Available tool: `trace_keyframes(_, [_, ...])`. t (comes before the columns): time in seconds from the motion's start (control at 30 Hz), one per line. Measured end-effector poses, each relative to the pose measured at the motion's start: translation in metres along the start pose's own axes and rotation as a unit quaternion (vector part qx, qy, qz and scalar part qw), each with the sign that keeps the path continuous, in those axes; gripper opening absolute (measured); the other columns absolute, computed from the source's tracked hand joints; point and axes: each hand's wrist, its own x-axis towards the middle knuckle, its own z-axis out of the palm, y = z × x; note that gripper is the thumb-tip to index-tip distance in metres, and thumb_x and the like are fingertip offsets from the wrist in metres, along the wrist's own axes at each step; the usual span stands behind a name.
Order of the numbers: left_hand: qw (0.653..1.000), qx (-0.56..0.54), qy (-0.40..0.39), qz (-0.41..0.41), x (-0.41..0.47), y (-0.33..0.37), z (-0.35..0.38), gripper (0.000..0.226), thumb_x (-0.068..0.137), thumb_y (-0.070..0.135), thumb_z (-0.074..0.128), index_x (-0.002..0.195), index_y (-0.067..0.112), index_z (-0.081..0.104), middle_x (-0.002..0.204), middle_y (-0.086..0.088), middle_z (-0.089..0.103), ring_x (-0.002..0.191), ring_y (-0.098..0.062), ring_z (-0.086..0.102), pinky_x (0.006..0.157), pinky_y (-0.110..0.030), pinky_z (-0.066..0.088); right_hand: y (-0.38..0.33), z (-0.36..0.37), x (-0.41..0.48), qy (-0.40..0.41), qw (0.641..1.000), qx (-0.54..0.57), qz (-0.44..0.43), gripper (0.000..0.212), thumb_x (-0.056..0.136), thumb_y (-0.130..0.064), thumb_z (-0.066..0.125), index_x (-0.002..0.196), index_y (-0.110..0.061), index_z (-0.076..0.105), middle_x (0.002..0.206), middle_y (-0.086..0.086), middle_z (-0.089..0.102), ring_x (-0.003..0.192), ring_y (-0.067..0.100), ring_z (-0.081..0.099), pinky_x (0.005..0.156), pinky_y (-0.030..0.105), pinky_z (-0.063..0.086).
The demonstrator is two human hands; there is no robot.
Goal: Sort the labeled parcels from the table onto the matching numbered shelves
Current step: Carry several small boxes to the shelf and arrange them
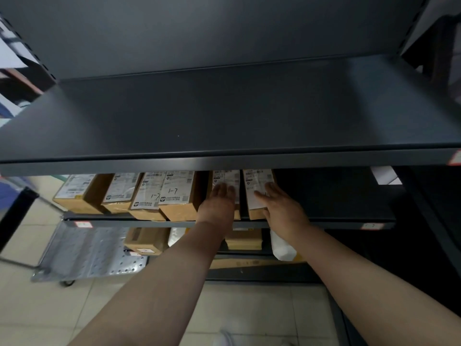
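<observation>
Left parcel [225,176] and right parcel [257,179], long axes toward 12 o'clock on the shelf [174,224], are each pressed by flat, straight fingers: left hand [219,199], right hand [280,208]; nothing is gripped.

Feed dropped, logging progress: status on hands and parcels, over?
Left hand flat on next-to-last parcel. Right hand flat on end parcel. Both parcels on middle shelf. Upper shelf hides their tops.

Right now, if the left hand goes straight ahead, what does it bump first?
The left hand rests on a labeled parcel; past that, probably the shelf's back, hidden under the upper shelf.
</observation>
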Motion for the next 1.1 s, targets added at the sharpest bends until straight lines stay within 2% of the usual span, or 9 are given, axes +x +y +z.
trace_keyframes(0.2, [0.999, -0.031, -0.008, -0.028, 0.007, 0.0, -0.004, 0.087, 0.088, 0.005, 0.061, 0.154, 0.023, 0.007, 0.163, -0.004, 0.001, 0.149, -0.023, 0.004, 0.112, -0.044, 0.032, -0.004, 0.002, 0.001, 0.001, 1.0, 0.014, 0.007, 0.066, 0.098, -0.005, 0.044, 0.153, -0.027, 0.017, 0.162, 0.005, 0.002, 0.148, 0.019, 0.0, 0.119, 0.031, 0.017])
trace_keyframes(0.33, [0.999, -0.035, -0.015, -0.015, 0.005, -0.002, -0.006, 0.088, 0.091, 0.009, 0.06, 0.155, 0.021, 0.0, 0.163, -0.005, -0.004, 0.149, -0.022, -0.002, 0.116, -0.044, 0.023, -0.001, -0.001, -0.004, -0.011, 1.0, 0.011, 0.001, 0.065, 0.099, -0.013, 0.044, 0.153, -0.028, 0.012, 0.162, 0.003, -0.001, 0.148, 0.02, -0.004, 0.12, 0.04, 0.012])
trace_keyframes(0.43, [0.998, -0.065, 0.004, -0.004, -0.002, -0.001, -0.007, 0.098, 0.087, 0.008, 0.063, 0.154, 0.015, -0.007, 0.162, -0.006, -0.008, 0.149, -0.022, -0.006, 0.118, -0.041, 0.014, -0.001, -0.006, -0.015, 0.027, 0.999, 0.019, 0.004, 0.062, 0.098, -0.019, 0.046, 0.152, -0.027, 0.018, 0.162, 0.0, 0.004, 0.148, 0.023, 0.0, 0.118, 0.045, 0.009])
trace_keyframes(0.53, [0.993, -0.053, 0.071, 0.079, -0.013, 0.004, -0.006, 0.09, 0.089, 0.012, 0.06, 0.154, 0.01, -0.003, 0.162, -0.011, -0.001, 0.149, -0.024, -0.001, 0.119, -0.039, 0.013, -0.003, -0.008, -0.037, 0.061, 0.997, 0.015, 0.036, 0.061, 0.094, -0.015, 0.051, 0.15, -0.026, 0.028, 0.16, 0.001, 0.015, 0.148, 0.023, 0.007, 0.117, 0.045, 0.011])
trace_keyframes(0.6, [0.986, -0.047, 0.092, 0.133, -0.017, 0.011, -0.011, 0.083, 0.09, 0.01, 0.057, 0.154, 0.011, 0.004, 0.162, -0.011, 0.005, 0.149, -0.026, 0.003, 0.118, -0.039, 0.014, -0.003, -0.009, -0.052, 0.06, 0.996, -0.005, 0.072, 0.06, 0.095, -0.014, 0.049, 0.15, -0.024, 0.028, 0.159, 0.004, 0.017, 0.148, 0.022, 0.007, 0.118, 0.043, 0.012])
trace_keyframes(0.73, [0.967, -0.018, 0.084, 0.24, -0.02, 0.026, -0.028, 0.072, 0.09, 0.007, 0.053, 0.153, 0.011, 0.017, 0.161, -0.012, 0.012, 0.148, -0.028, 0.009, 0.12, -0.038, 0.011, -0.001, -0.011, -0.087, 0.037, 0.984, -0.026, 0.171, 0.057, 0.099, -0.023, 0.043, 0.151, -0.022, 0.022, 0.161, 0.002, 0.011, 0.148, 0.018, 0.001, 0.119, 0.037, 0.008])
trace_keyframes(0.87, [0.934, 0.021, 0.072, 0.348, -0.023, 0.048, -0.034, 0.063, 0.095, 0.015, 0.051, 0.152, 0.011, 0.023, 0.16, -0.012, 0.017, 0.147, -0.027, 0.014, 0.121, -0.035, 0.011, -0.011, -0.007, -0.136, -0.002, 0.959, 0.008, 0.284, 0.058, 0.1, -0.036, 0.04, 0.152, -0.023, 0.019, 0.16, -0.001, 0.011, 0.148, 0.016, 0.0, 0.119, 0.038, 0.006])
trace_keyframes(1.1, [0.848, 0.068, 0.022, 0.526, -0.069, 0.117, -0.02, 0.055, 0.098, 0.023, 0.049, 0.149, 0.013, 0.031, 0.157, -0.009, 0.027, 0.147, -0.025, 0.017, 0.117, -0.031, 0.015, -0.046, 0.015, -0.259, 0.028, 0.886, 0.042, 0.461, 0.056, 0.1, -0.041, 0.042, 0.15, -0.02, 0.027, 0.158, 0.002, 0.022, 0.147, 0.019, 0.009, 0.119, 0.039, 0.013])
